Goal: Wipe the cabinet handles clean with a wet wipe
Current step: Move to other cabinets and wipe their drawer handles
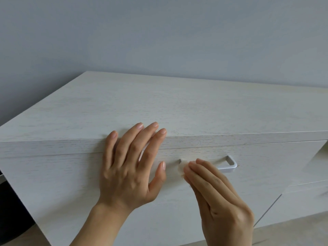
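Observation:
A pale wood cabinet [177,107] has a top drawer with a silver bar handle [229,166]. My right hand [218,197] holds a white wet wipe [182,167] at its fingertips against the handle's left end. Its fingers lie straight and together over the bar, and its thumb is hidden. The handle's middle is covered by this hand; only the right end shows. My left hand [131,167] lies flat with spread fingers on the drawer front, left of the handle. Its fingertips reach over the cabinet's top front edge.
A grey-blue wall stands behind the cabinet. A second cabinet section [305,197] sits lower at the right, set back. A dark object [10,210] lies beside the cabinet's left side. Light flooring [292,231] shows at the bottom right.

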